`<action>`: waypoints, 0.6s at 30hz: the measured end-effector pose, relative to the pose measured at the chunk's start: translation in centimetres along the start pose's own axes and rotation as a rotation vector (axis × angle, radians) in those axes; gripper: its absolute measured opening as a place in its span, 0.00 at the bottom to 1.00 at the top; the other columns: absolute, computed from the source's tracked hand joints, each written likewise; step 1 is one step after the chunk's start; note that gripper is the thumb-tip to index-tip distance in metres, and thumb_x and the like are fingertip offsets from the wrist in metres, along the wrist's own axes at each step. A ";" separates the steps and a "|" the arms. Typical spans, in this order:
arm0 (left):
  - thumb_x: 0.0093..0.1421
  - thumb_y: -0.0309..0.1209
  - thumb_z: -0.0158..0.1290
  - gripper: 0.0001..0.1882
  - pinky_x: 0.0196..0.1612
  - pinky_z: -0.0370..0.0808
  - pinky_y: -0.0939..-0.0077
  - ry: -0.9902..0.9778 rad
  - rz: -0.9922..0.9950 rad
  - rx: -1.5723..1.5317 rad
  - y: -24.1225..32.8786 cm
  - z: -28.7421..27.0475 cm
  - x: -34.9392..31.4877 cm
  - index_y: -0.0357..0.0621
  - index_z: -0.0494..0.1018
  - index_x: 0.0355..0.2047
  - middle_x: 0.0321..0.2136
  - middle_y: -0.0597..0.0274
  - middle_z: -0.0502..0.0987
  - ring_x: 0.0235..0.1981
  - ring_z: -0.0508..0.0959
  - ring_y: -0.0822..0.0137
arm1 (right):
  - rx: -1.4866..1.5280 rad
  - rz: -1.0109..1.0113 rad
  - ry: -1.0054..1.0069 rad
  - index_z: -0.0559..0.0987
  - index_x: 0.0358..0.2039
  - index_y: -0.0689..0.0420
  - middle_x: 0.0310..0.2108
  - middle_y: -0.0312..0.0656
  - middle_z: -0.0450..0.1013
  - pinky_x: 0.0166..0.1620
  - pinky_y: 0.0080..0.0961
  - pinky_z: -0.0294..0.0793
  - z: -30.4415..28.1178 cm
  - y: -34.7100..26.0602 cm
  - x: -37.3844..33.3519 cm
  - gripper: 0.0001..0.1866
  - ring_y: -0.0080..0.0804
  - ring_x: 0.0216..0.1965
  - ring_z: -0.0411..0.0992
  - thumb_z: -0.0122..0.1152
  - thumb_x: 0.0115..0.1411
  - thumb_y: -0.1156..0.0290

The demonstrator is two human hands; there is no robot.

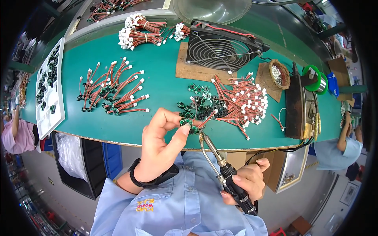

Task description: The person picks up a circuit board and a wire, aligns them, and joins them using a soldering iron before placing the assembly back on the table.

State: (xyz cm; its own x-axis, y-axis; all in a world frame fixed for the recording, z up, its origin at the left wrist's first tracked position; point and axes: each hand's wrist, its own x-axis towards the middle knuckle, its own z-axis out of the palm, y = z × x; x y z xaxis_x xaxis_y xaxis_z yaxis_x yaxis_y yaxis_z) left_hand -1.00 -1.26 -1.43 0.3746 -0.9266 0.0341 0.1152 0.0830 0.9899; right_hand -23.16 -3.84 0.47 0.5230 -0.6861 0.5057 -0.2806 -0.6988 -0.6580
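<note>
My left hand [161, 145] pinches a small green circuit board [186, 122] with a red-and-black wire lead [205, 119] against it, just over the table's front edge. My right hand [246, 181] grips the black handle of a soldering iron [218, 159], whose metal tip touches the board from below right. A thin solder wire runs along the iron's shaft. Just behind the board lies a pile of loose green boards [199, 106], and to its right a heap of red wire leads with white connectors [242, 100].
Finished boards with leads [112, 92] lie at centre left on the green table [157, 70]. A white tray of boards [49, 86] sits far left, a black fan [220, 47] at the back, bundled leads [139, 31] behind. An iron stand [297, 102] and solder spool [315, 78] are right. Other people work at both sides.
</note>
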 end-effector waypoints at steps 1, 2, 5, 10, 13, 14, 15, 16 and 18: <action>0.58 0.21 0.47 0.05 0.33 0.68 0.83 -0.009 -0.005 0.031 -0.1 -0.1 -0.1 0.37 0.61 0.31 0.31 0.55 0.78 0.30 0.71 0.80 | 0.003 -0.007 0.018 0.78 0.31 0.47 0.22 0.28 0.72 0.44 0.32 0.52 0.1 0.0 0.0 0.20 0.22 0.23 0.68 0.71 0.35 0.59; 0.58 0.21 0.47 0.05 0.33 0.68 0.83 -0.008 -0.006 0.030 0.0 -0.1 -0.1 0.37 0.61 0.31 0.31 0.55 0.78 0.30 0.71 0.80 | 0.003 -0.007 0.017 0.78 0.31 0.47 0.22 0.28 0.72 0.44 0.32 0.52 0.1 0.1 0.0 0.20 0.22 0.23 0.68 0.71 0.35 0.59; 0.60 0.23 0.45 0.05 0.47 0.67 0.74 -0.063 -0.060 0.014 0.4 -0.2 -0.3 0.37 0.60 0.35 0.36 0.50 0.76 0.41 0.76 0.65 | 0.025 -0.008 0.015 0.78 0.32 0.47 0.21 0.29 0.72 0.44 0.32 0.53 0.3 0.2 0.0 0.20 0.23 0.23 0.68 0.70 0.35 0.59; 0.58 0.21 0.49 0.05 0.31 0.68 0.84 0.049 -0.002 -0.060 0.3 0.6 -0.1 0.36 0.62 0.30 0.27 0.59 0.77 0.28 0.71 0.80 | 0.022 0.022 -0.022 0.78 0.32 0.48 0.21 0.29 0.72 0.43 0.31 0.53 0.1 0.0 0.2 0.20 0.23 0.22 0.68 0.70 0.36 0.59; 0.58 0.22 0.49 0.05 0.30 0.69 0.84 0.024 -0.008 0.015 0.1 0.3 -0.3 0.36 0.63 0.30 0.27 0.59 0.77 0.27 0.71 0.80 | 0.034 0.012 -0.009 0.78 0.32 0.49 0.21 0.29 0.72 0.43 0.31 0.53 0.2 0.1 0.2 0.20 0.24 0.22 0.68 0.70 0.36 0.59; 0.58 0.22 0.49 0.05 0.30 0.69 0.84 0.024 -0.008 0.015 0.1 0.3 -0.2 0.36 0.63 0.30 0.27 0.59 0.77 0.27 0.71 0.80 | 0.034 0.012 -0.009 0.78 0.32 0.49 0.21 0.29 0.72 0.43 0.31 0.53 0.2 0.1 0.1 0.20 0.24 0.22 0.68 0.70 0.36 0.59; 0.58 0.22 0.49 0.05 0.30 0.69 0.84 0.020 -0.006 0.020 0.2 0.3 -0.2 0.36 0.63 0.30 0.27 0.59 0.77 0.27 0.71 0.80 | 0.033 0.012 -0.008 0.78 0.32 0.49 0.21 0.29 0.72 0.43 0.32 0.53 0.1 0.1 0.1 0.20 0.24 0.22 0.68 0.70 0.36 0.59; 0.58 0.22 0.49 0.05 0.30 0.69 0.84 0.016 -0.005 0.024 0.3 0.3 -0.2 0.36 0.63 0.30 0.27 0.59 0.77 0.27 0.71 0.80 | 0.032 0.013 -0.006 0.78 0.32 0.49 0.21 0.29 0.72 0.43 0.32 0.53 0.1 0.1 0.1 0.20 0.24 0.22 0.68 0.70 0.36 0.59; 0.58 0.22 0.49 0.05 0.30 0.69 0.84 0.012 -0.003 0.029 0.3 0.4 -0.2 0.36 0.63 0.30 0.27 0.59 0.77 0.27 0.72 0.80 | 0.031 0.014 -0.004 0.78 0.32 0.49 0.21 0.29 0.72 0.43 0.32 0.53 0.1 0.1 0.1 0.20 0.24 0.22 0.68 0.70 0.36 0.59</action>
State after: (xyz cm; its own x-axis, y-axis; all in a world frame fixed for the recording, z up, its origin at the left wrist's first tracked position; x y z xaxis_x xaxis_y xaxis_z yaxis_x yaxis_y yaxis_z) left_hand -1.37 -1.23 -1.05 0.3856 -0.9222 0.0296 0.0897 0.0694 0.9936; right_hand -23.06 -3.91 0.37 0.5229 -0.6945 0.4941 -0.2625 -0.6828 -0.6819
